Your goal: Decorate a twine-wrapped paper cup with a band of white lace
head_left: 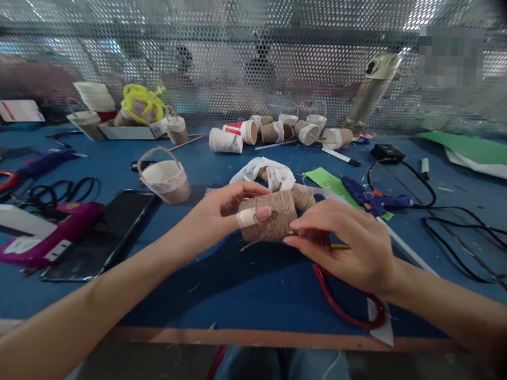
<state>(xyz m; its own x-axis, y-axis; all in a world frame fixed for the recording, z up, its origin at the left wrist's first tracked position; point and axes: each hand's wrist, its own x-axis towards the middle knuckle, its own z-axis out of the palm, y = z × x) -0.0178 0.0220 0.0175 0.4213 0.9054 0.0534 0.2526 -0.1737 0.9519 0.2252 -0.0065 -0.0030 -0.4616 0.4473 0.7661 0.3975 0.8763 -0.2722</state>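
A small cup wrapped in brown twine (278, 205) lies sideways in the air above the table's front half. My left hand (219, 211) is closed around its left part, with tape on the thumb. At the cup's right edge, my right hand (352, 245) pinches with thumb and fingertips; whether it grips the rim or a twine end I cannot make out. A loose twine end hangs below the cup. Just behind are a ball of twine (303, 196) and white lacy fabric (266, 171). Red-handled scissors (336, 310) lie partly under my right hand.
A twine-handled basket cup (165, 180) stands left, beyond a phone (104, 234) and a purple pack (45, 237). A blue glue gun (371, 198) with black cable lies right. Several cups, paper cups (226, 141) and a bottle (373, 91) line the mesh screen.
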